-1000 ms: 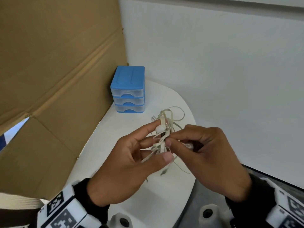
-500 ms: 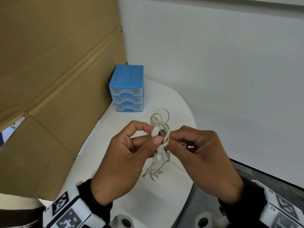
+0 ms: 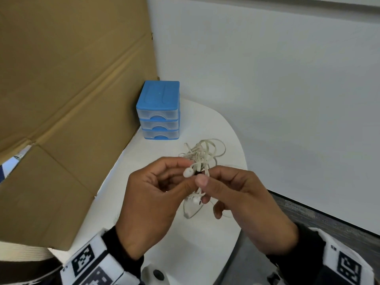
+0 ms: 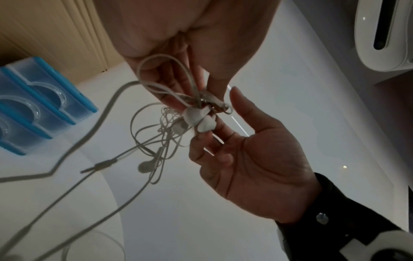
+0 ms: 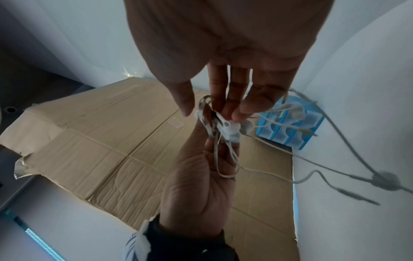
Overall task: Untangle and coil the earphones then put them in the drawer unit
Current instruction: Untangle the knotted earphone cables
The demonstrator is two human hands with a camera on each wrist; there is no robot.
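A tangled bundle of white earphones (image 3: 202,155) hangs in the air between both hands, above the white table (image 3: 185,243). My left hand (image 3: 152,194) pinches the cord by one earbud (image 3: 188,172) with thumb and fingers. My right hand (image 3: 236,198) pinches the same knot from the right; a second earbud (image 3: 196,200) hangs just below its fingers. In the left wrist view the knot (image 4: 198,114) sits between the two hands' fingertips and loose loops trail down. The blue drawer unit (image 3: 158,111) stands at the table's far end, all three drawers closed.
A large cardboard sheet (image 3: 67,99) leans along the table's left side. White walls (image 3: 277,99) close in behind and to the right. The table's rounded edge (image 3: 242,161) drops off to a dark floor (image 3: 339,227) on the right.
Both hands kept working the knot and shifted their pinches. The earbud by my left fingers now points down-left, and the cord loops stand higher above the hands.
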